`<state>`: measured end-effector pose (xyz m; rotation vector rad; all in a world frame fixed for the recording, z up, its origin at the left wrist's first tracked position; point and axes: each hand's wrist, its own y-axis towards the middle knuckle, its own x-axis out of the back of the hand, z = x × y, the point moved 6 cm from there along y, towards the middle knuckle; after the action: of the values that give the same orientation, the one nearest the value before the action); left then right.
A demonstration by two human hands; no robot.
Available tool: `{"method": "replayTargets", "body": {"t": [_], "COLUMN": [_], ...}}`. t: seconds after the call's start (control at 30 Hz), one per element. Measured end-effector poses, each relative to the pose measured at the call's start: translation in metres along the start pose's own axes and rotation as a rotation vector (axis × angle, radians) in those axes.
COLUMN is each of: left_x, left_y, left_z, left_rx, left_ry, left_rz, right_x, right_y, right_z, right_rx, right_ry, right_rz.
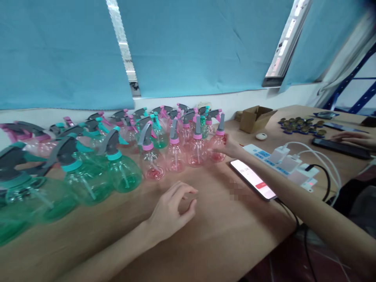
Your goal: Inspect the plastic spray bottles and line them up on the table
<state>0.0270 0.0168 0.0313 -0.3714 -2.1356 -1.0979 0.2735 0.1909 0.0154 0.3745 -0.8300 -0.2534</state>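
My right hand (227,147) is wrapped round the body of a pink spray bottle (217,143) at the right end of the front row. My left hand (174,209) hovers over the bare wood with fingers curved and thumb apart, holding nothing. Closest beyond it stand more pink spray bottles, among them one (153,160) with a grey and pink trigger head. Further left are green spray bottles (125,172) with grey and teal heads. All these bottles stand upright, crowded in rows toward the wall.
A lit phone (252,180) showing a timer lies under my right forearm. Beside it is a power strip (261,154) with white chargers and cables. Further right are a cardboard box (255,119), a white round case (261,136), several small round parts (301,126) and another person's hand (355,139).
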Motion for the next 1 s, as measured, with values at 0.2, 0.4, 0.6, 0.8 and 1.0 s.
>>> {"method": "replayTargets", "body": {"t": [0.2, 0.4, 0.6, 0.8, 1.0], "left_x": [0.001, 0.004, 0.020, 0.041, 0.065], "left_y": [-0.005, -0.010, -0.006, -0.003, -0.007], "left_z": [0.001, 0.005, 0.015, 0.013, 0.004], "left_rx": [0.019, 0.065, 0.333, 0.453, 0.494], "left_ry": [0.012, -0.008, -0.098, -0.160, -0.235], "left_rz": [0.012, 0.009, -0.019, -0.039, -0.100], "right_x": [0.001, 0.042, 0.046, -0.010, -0.038], "right_y": [-0.006, -0.027, -0.109, -0.165, -0.176], "right_z": [0.009, 0.034, 0.095, 0.136, 0.192], "right_rx": [-0.043, -0.017, 0.198, 0.193, 0.327], "right_ry": [-0.005, -0.042, 0.034, 0.174, 0.113], "right_rz": [-0.021, -0.089, 0.006, 0.178, 0.247]}}
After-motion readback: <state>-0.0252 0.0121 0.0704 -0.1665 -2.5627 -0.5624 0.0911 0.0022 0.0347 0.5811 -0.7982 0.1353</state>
